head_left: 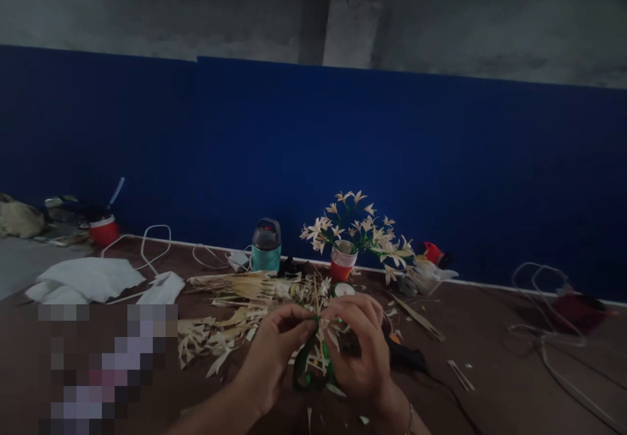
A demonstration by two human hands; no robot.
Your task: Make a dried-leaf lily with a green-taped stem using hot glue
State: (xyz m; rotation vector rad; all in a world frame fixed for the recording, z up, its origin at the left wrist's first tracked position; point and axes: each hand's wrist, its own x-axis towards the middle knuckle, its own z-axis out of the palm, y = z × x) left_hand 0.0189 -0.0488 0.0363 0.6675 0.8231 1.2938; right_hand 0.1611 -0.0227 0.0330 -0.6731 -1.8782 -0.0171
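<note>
Both hands meet in the lower middle of the view, fingertips almost touching. My left hand [274, 350] is closed in a pinch on a dark green strip [301, 366], which loops down below the fingers. Beside it, my right hand [362, 343] is closed on a pale, dried-leaf flower [329, 334]; its fingertips partly hide the hold. Beyond the hands, a paper cup [343, 264] holds a bunch of pale flowers [362, 226] on green stems. Cut pale leaf pieces [235, 304] lie heaped to the left of the cup.
A teal bottle with a dark lid [267, 245] stands by the blue wall panel [274, 147]. White cloth [88, 278] and a red container [104, 231] are at the left. Behind my right hand lies a black corded tool [409, 356]. Loose cable [553, 350] curls at the right.
</note>
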